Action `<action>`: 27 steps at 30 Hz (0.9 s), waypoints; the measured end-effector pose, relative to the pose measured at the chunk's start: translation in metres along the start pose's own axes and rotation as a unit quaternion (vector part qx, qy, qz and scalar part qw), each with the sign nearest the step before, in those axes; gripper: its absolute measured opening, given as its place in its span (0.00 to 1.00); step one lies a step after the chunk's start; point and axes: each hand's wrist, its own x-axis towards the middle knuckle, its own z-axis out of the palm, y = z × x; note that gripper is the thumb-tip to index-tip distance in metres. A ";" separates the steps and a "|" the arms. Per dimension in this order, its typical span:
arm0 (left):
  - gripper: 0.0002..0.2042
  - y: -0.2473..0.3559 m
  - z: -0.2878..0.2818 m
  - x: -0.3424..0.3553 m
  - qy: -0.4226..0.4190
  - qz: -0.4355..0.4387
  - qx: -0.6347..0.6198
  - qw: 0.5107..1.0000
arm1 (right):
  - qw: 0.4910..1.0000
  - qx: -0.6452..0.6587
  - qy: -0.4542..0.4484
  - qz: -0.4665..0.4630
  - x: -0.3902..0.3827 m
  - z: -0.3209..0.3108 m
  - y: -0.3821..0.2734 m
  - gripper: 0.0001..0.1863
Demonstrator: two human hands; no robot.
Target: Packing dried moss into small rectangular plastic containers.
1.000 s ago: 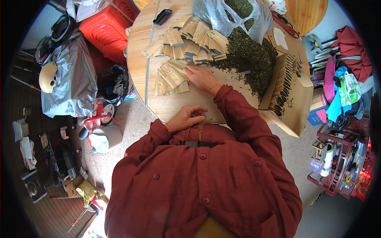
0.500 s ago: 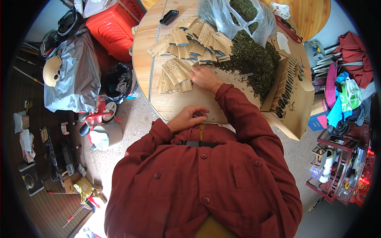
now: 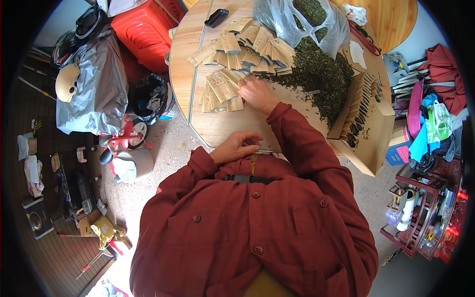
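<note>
My right hand (image 3: pixel 258 94) is over the wooden table with its fingers curled and pinched at the right edge of a small fanned pile of brown paper packets (image 3: pixel 219 94). A packet's edge appears to lie between those fingertips; the hand itself partly hides it. My left hand (image 3: pixel 238 147) rests at the table's near edge, fingers loosely bent and apart, with nothing in it. Just beyond, a larger heap of similar packets (image 3: pixel 250 47) spreads out. Dried dark green leaves (image 3: pixel 324 74) are heaped to the right, with a small clear plastic piece (image 3: pixel 310 92) lying at their edge.
An open cardboard box (image 3: pixel 368 153) at the right holds a row of upright packets (image 3: pixel 357 111). Behind the leaves stands a clear plastic bag (image 3: pixel 336 27) of more leaves. A black object (image 3: pixel 216 18) lies at the table's far left. A lined bin (image 3: pixel 150 99) stands left of the table.
The whole view has shifted slightly. My right hand stays by the small pile, its fingers a little more curled. My left hand has not moved.
</note>
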 end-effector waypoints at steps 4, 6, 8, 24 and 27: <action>0.13 0.000 -0.002 -0.001 0.008 0.004 0.016 1.000 | 0.999 -0.012 -0.037 0.024 -0.002 -0.006 -0.008 0.07; 0.14 -0.003 -0.003 0.001 0.006 0.033 0.029 0.999 | 0.997 -0.030 -0.048 0.057 -0.001 -0.006 -0.011 0.06; 0.13 -0.003 -0.002 0.002 0.010 0.024 0.014 1.000 | 0.997 -0.034 -0.034 0.065 -0.002 -0.006 -0.013 0.06; 0.36 0.061 -0.015 0.034 0.292 0.264 0.538 0.745 | 0.640 0.677 -0.188 0.310 -0.079 -0.133 0.029 0.09; 0.35 0.052 -0.009 0.050 0.222 0.280 0.525 0.773 | 0.579 0.738 -0.179 0.298 -0.096 -0.127 0.032 0.09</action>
